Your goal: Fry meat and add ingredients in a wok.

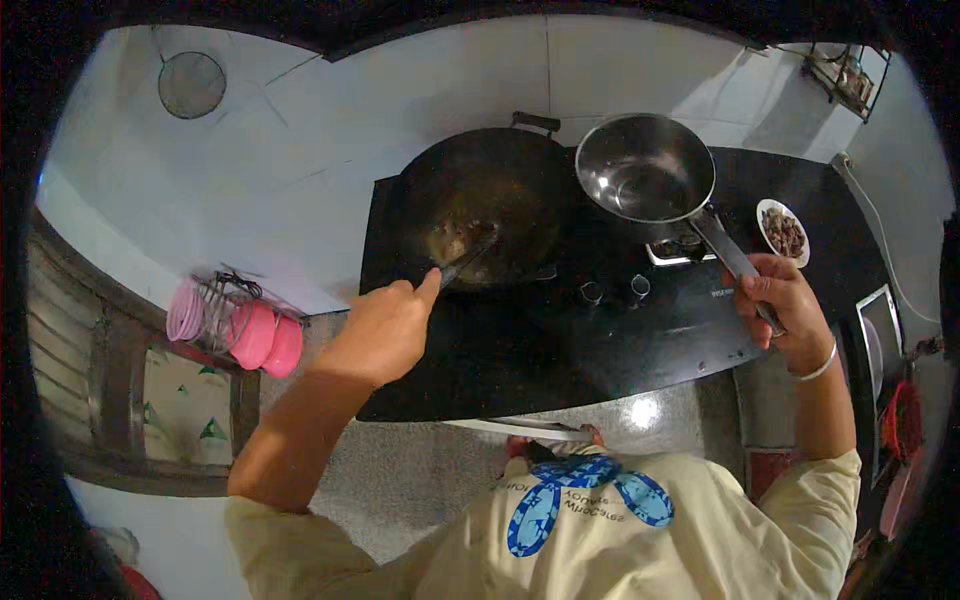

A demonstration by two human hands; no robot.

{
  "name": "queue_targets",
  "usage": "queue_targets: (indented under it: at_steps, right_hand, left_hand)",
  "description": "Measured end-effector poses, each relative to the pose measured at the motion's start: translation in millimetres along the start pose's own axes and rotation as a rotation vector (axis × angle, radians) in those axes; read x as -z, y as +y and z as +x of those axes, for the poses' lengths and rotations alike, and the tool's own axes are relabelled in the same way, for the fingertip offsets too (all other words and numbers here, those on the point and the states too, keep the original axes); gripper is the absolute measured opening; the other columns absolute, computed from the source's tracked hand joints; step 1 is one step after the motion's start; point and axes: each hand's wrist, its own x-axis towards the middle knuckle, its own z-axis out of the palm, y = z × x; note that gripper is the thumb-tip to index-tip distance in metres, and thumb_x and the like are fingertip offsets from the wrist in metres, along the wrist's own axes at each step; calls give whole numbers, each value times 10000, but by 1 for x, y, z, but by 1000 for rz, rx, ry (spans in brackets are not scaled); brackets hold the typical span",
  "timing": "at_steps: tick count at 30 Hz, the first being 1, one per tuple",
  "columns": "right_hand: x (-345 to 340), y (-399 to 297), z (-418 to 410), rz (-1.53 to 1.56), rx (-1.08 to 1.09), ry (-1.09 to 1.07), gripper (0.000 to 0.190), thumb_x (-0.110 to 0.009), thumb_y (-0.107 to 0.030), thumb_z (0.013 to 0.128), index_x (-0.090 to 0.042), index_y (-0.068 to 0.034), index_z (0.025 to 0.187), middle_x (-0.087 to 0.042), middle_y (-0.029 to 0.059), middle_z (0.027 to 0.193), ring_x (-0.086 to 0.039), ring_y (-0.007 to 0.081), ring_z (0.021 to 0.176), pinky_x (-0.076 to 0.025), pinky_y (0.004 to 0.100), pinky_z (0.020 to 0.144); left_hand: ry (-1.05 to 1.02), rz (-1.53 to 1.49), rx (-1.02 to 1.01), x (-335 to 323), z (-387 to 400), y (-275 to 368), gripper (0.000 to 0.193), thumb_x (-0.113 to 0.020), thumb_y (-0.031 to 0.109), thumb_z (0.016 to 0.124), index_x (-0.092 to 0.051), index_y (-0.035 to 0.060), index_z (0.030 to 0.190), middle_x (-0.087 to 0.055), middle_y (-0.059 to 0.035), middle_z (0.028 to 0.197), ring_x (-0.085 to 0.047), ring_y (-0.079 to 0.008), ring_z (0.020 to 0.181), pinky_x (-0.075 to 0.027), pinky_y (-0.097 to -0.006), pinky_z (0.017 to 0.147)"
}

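My left hand (390, 330) grips the handle of a cooking utensil (471, 259), its far end down in a large dark wok (480, 165). Some brownish food (454, 238) lies at the bottom of the wok; what it is cannot be told. In my right hand (780, 304) is the long handle of a stainless steel saucepan (645, 169), held above the right side of the black stove (600, 337). The inside of the saucepan is shiny, with no food visible in it. Behind my right hand stands a white oval plate (804, 253) with pieces of brown food (784, 231).
Two knobs (615, 288) sit on the stove's top, near a partly covered burner (679, 251). A wire rack (217, 315) with pink bowls (262, 337) is at the left. A round strainer (192, 85) hangs on the wall. At the right, a white cable (885, 232) runs down the wall.
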Motion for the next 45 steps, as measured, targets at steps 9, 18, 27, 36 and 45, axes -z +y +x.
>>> queue_targets:
  at_steps: [9,18,27,36,45]
  right_hand:
    - [6,9,-10,49,37,10,223,-575,-169,782,-528,28,875,-484,52,542,-400,94,297,-336,209,256]
    - [0,12,-15,67,5,7,223,-556,-130,765,-512,37,905,-500,70,560,-417,124,309,-339,232,276]
    - [-13,15,-28,37,40,133,269,-604,-188,746,-537,41,869,-458,44,528,-388,85,300,-317,205,248]
    - [-15,21,-39,121,91,163,265,-600,-194,757,-536,37,871,-444,34,524,-361,75,295,-302,202,245]
    - [-23,19,-48,125,99,148,282,-620,-202,749,-532,38,867,-459,36,529,-373,79,297,-308,200,245]
  left_hand:
    - [144,-65,-47,29,-19,-22,355,-495,75,769,-491,0,1117,-571,-168,737,-571,-328,714,-455,-414,607]
    - [90,-194,-28,42,-32,-57,332,-476,80,785,-510,-16,1101,-576,-219,856,-538,-393,774,-434,-435,697]
    - [-57,-231,28,41,-24,-43,340,-486,82,768,-520,-15,1093,-566,-249,869,-531,-398,831,-403,-454,767]
    - [140,-245,-50,35,-9,-55,325,-491,92,791,-525,36,1109,-580,-212,872,-537,-383,834,-425,-430,761]
    - [194,-228,-82,19,1,-66,338,-497,118,799,-506,53,1130,-560,-201,840,-536,-375,775,-427,-443,709]
